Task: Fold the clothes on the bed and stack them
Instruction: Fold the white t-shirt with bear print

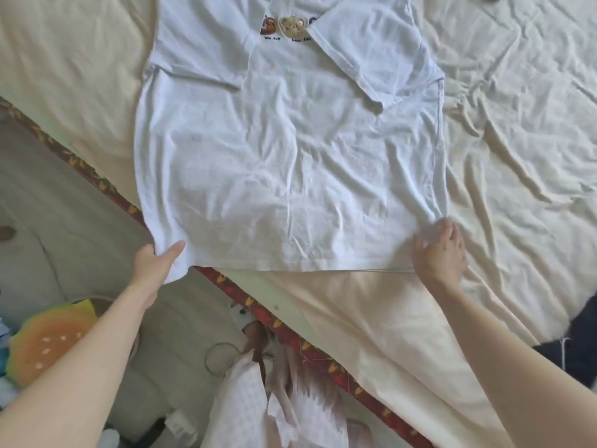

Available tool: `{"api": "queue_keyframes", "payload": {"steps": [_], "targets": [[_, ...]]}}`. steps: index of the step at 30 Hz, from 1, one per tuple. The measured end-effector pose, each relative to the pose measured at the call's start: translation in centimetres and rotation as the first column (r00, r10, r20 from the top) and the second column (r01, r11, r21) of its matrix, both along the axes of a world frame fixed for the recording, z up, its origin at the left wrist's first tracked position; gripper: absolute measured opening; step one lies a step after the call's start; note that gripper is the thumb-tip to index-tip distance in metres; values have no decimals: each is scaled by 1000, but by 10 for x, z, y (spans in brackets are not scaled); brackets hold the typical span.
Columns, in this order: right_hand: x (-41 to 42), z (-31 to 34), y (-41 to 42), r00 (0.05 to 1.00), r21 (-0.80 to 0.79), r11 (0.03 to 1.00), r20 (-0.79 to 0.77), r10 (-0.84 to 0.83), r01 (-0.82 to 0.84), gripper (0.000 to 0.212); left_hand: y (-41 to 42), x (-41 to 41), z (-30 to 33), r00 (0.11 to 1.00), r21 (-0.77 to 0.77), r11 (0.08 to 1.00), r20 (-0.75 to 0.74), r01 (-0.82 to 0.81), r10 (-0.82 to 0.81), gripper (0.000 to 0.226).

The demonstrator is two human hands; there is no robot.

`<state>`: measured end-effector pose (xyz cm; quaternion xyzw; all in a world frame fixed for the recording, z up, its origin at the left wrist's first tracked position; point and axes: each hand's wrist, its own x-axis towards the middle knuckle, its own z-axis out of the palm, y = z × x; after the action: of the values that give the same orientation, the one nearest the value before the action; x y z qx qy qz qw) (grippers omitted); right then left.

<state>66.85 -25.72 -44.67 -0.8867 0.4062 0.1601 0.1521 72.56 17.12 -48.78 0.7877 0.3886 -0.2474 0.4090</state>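
White T-shirt (290,150) lies flat on bed (517,124); left hand (155,263) and right hand (441,253) fingers pinch its hem corners.

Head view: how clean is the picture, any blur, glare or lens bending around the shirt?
Head view: soft, even daylight with no harsh shadows; the white T-shirt looks slightly washed out; the right hand at its hem corner is motion-blurred, the left hand sharper; the bed edge bows from wide-angle distortion.
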Motion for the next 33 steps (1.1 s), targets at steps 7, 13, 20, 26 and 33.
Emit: {"api": "queue_keyframes", "payload": {"steps": [7,13,20,26,33], "targets": [[-22,1,-13,738,317,721,87,-669,616,50,5,-43,19,811,-413,728,-48,-547,583,20],[-26,13,11,202,720,-5,-202,-958,694,39,-17,-43,22,644,-584,442,-189,-681,742,28],[-2,11,38,93,717,-84,-204,-975,692,32,-58,-18,15,642,-462,493,-254,-738,723,24],[-9,20,35,-19,713,-122,-151,-988,690,12,-47,-27,21,448,-445,353,-127,-823,885,10],[-31,74,43,13,783,-129,-172,-985,608,8,-55,-56,86,433,-442,414,64,-796,899,16]]}}
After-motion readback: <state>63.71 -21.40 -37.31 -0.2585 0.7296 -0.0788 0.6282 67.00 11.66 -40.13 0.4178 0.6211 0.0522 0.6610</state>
